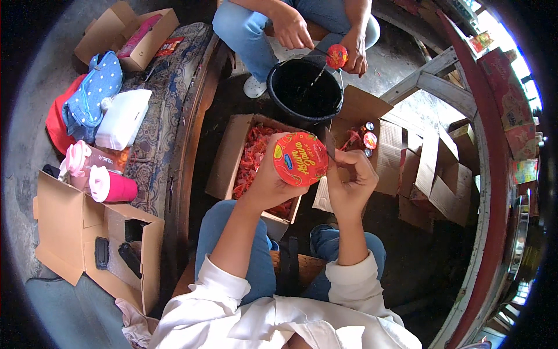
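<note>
My left hand (268, 183) grips a small round cup with a red and yellow foil lid (300, 158), lid facing up toward me. My right hand (350, 181) holds a thin knife blade (330, 145) against the cup's right edge. Below the cup lies a cardboard box filled with red peeled lids (251, 156). Opposite me a seated person in jeans holds another red cup (336, 56) and a blade over a black bucket (305, 90).
Open cardboard boxes (427, 174) with a few cups stand at the right. At the left are a patterned mat (165, 99), a blue dotted bag (93, 96), a white pouch, pink bottles (110, 186) and a cardboard box (93, 238) with dark items.
</note>
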A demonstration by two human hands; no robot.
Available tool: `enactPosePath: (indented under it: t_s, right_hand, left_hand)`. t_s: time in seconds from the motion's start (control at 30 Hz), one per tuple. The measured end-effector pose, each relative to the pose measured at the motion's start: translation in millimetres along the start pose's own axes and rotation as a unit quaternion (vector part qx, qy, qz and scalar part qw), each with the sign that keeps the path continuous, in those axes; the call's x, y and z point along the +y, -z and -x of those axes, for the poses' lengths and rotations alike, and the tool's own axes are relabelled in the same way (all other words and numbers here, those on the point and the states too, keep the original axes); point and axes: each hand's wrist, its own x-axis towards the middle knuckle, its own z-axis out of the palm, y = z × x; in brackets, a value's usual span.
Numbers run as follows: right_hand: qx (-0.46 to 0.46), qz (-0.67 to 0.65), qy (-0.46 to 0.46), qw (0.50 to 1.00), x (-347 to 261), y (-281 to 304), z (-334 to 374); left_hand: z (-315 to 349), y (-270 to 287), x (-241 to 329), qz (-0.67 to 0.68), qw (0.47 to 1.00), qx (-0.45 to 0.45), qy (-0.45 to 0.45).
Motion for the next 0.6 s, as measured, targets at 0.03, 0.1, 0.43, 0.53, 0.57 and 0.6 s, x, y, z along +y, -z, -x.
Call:
enactPosePath:
  t_s: [0.03, 0.1, 0.43, 0.53, 0.57, 0.6]
  right_hand:
    - [0.000, 0.003, 0.001, 1.000, 1.2, 1.7, -0.5]
    - [-0.004, 0.005, 0.003, 1.000, 1.3, 3.7, -2.3]
    - [-0.028, 0.044, 0.051, 0.997, -6.1, 1.1, 1.6]
    - [-0.031, 0.064, 0.075, 0.995, -5.2, 0.7, 1.8]
    - [-0.035, 0.063, 0.077, 0.994, -4.3, 0.9, 2.3]
    - [-0.038, 0.063, 0.079, 0.994, -3.8, 0.9, 2.7]
  left_hand:
    - [-0.6, -0.2, -0.8, -0.012, 1.000, -0.003, -0.006]
    - [-0.7, -0.6, 2.6, 0.036, 0.999, 0.004, 0.015]
    - [-1.7, 8.4, 1.6, -0.027, 0.999, 0.018, -0.018]
    - [0.1, 9.2, -2.1, 0.006, 0.999, 0.037, 0.001]
    - [0.0, 9.4, -1.8, 0.017, 0.999, 0.033, 0.005]
    - [0.1, 9.4, -1.0, 0.028, 0.999, 0.029, 0.009]
